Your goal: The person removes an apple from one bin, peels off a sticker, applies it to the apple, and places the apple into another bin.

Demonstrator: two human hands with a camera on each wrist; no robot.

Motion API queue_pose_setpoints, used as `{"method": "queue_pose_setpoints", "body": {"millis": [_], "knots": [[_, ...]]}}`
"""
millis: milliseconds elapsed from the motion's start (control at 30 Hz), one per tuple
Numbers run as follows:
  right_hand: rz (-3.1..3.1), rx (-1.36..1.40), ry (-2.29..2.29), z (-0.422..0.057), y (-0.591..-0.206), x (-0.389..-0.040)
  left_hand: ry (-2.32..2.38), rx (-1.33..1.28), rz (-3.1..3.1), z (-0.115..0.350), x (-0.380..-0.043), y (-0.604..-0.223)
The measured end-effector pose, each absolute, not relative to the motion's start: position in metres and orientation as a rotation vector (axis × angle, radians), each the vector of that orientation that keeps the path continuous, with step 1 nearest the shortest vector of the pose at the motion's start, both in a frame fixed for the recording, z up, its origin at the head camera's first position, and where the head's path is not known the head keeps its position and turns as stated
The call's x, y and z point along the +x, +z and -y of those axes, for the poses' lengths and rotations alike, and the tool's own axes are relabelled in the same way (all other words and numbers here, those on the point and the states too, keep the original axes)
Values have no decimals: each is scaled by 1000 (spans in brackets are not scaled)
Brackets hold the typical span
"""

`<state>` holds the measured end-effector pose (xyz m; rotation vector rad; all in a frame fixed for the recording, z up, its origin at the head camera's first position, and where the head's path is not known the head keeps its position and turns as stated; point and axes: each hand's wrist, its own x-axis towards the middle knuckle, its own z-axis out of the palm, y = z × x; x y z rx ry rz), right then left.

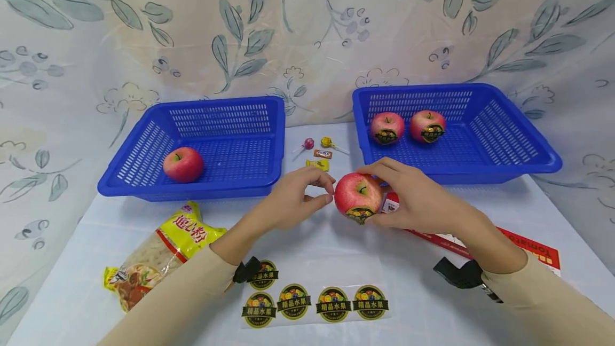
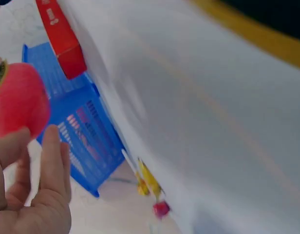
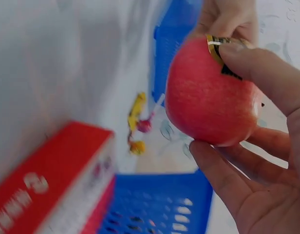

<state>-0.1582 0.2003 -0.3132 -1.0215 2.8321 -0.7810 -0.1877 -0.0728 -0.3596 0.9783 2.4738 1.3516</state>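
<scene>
My right hand (image 1: pixel 415 199) grips a red apple (image 1: pixel 353 191) over the middle of the table, with its thumb on a black and gold round sticker (image 3: pixel 218 51) on the apple's side. Facing it from the left, my left hand (image 1: pixel 298 196) has its fingers loosely bent, the fingertips right by the apple's skin and nothing held. Below the hands lies a clear sheet (image 1: pixel 283 322) bearing several of the same stickers (image 1: pixel 333 303). Two stickered apples (image 1: pixel 387 128) sit in the right blue basket (image 1: pixel 499 170). One apple (image 1: pixel 183 164) without a visible sticker sits in the left blue basket (image 1: pixel 230 191).
Between the baskets lie a pink lollipop (image 1: pixel 308 143), a yellow lollipop (image 1: pixel 326 142) and two small wrapped sweets (image 1: pixel 318 165). A bag of pasta (image 1: pixel 158 255) lies at the left, beside my left forearm. A red box (image 1: pixel 533 247) lies partly hidden under my right forearm.
</scene>
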Motion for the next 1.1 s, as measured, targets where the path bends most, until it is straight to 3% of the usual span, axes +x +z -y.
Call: {"method": "queue_pose_setpoints", "body": {"millis": [267,567,1100], "knots": [[-2801,-1023,-802,-225,-278,-162,1546,716,-2258,35,-204,-360],[-2744,-1021,-879,-260,-247,-191,1668,499,-2116,6,-216,-353],[-2651,-771,-870,-287,-249,-275,1739,324,-2129,-11,-227,-349]]}}
